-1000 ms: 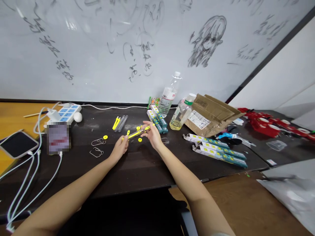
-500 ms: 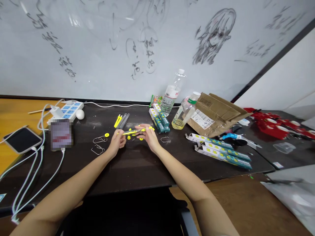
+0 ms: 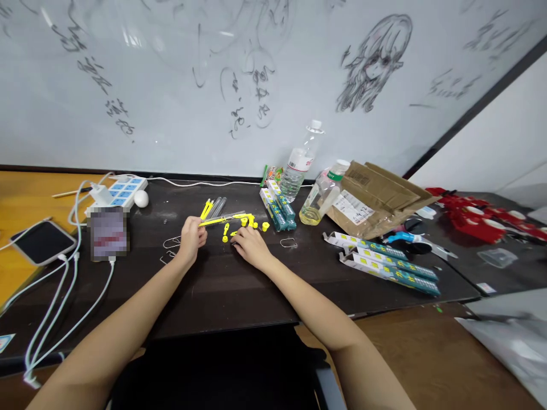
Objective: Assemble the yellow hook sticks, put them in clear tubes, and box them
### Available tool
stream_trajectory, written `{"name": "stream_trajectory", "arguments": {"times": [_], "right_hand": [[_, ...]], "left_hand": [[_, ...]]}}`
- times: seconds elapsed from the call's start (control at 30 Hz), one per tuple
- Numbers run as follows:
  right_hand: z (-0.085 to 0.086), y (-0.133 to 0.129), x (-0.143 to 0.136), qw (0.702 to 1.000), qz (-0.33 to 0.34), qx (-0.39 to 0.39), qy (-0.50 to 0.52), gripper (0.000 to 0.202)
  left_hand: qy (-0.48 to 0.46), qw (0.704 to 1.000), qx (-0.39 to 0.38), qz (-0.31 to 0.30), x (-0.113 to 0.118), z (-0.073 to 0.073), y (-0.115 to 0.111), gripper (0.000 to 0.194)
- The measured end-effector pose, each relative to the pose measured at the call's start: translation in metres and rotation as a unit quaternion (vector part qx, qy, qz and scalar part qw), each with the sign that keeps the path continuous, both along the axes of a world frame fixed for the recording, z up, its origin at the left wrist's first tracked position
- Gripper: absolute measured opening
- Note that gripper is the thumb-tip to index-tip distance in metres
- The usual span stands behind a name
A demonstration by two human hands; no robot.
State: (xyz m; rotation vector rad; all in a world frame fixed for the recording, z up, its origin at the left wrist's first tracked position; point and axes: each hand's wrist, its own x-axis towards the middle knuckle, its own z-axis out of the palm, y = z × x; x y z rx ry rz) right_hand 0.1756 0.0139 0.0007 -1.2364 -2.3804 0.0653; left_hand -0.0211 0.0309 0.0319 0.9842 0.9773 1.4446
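My left hand [image 3: 192, 239] is closed on the end of a thin yellow and clear rod assembly [image 3: 222, 219], which points right above the dark table. Low over the table, my right hand [image 3: 251, 246] has its fingertips at a small yellow piece; whether it grips the piece is hard to see. Several small yellow parts [image 3: 225, 238] lie around those fingertips. Behind my left hand lie yellow sticks [image 3: 206, 209] and clear tubes [image 3: 217, 208]. Bent wire loops [image 3: 172, 242] are partly hidden by my left hand, and another wire loop [image 3: 288, 242] lies to the right.
Teal and white boxes [image 3: 277, 208] stand near two bottles [image 3: 296, 168] and a cardboard package [image 3: 376, 196]. More long boxes [image 3: 391, 267] lie at the right, near scissors [image 3: 421, 244]. Phones [image 3: 43, 242], cables and a power strip [image 3: 123, 192] occupy the left.
My right hand has let go of the rod assembly and moved down and slightly left to the small yellow parts. My left hand still holds the assembly, now slightly further left.
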Motion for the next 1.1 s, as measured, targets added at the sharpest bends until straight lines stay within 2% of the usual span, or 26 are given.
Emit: {"name": "stream_trajectory", "arguments": {"times": [0.1, 0.17, 0.23, 0.3, 0.33, 0.4, 0.67, 1.1], "right_hand": [[-0.002, 0.004, -0.001, 0.999, -0.002, -0.004, 0.045, 0.006], [0.0, 0.009, 0.005, 0.988, -0.015, -0.025, 0.152, 0.002], [0.004, 0.013, 0.012, 0.95, -0.033, -0.059, 0.305, 0.006], [0.01, 0.018, 0.02, 0.89, -0.038, -0.093, 0.444, 0.014], [0.012, 0.019, 0.023, 0.865, -0.035, -0.104, 0.49, 0.018], [0.017, 0.021, 0.026, 0.837, -0.026, -0.117, 0.535, 0.023], [0.023, 0.02, 0.028, 0.832, -0.026, -0.102, 0.545, 0.026], [0.019, 0.021, 0.028, 0.842, 0.012, -0.128, 0.524, 0.028]], "left_hand": [[0.0, 1.0, 0.004, -0.008, 0.001, -0.001, 0.0, 0.017], [-0.004, 1.0, 0.004, -0.007, 0.0, 0.0, 0.0, 0.018], [-0.008, 1.0, 0.004, -0.004, -0.001, 0.001, 0.0, 0.017], [-0.009, 1.0, 0.001, -0.004, -0.002, 0.001, 0.0, 0.016], [-0.01, 1.0, 0.0, -0.004, -0.002, 0.0, 0.001, 0.016], [-0.008, 1.0, -0.002, -0.005, -0.002, -0.001, 0.001, 0.017], [-0.003, 1.0, -0.001, -0.011, -0.003, -0.003, 0.003, 0.017], [0.002, 0.999, -0.011, -0.031, -0.003, -0.004, 0.003, 0.018]]}}
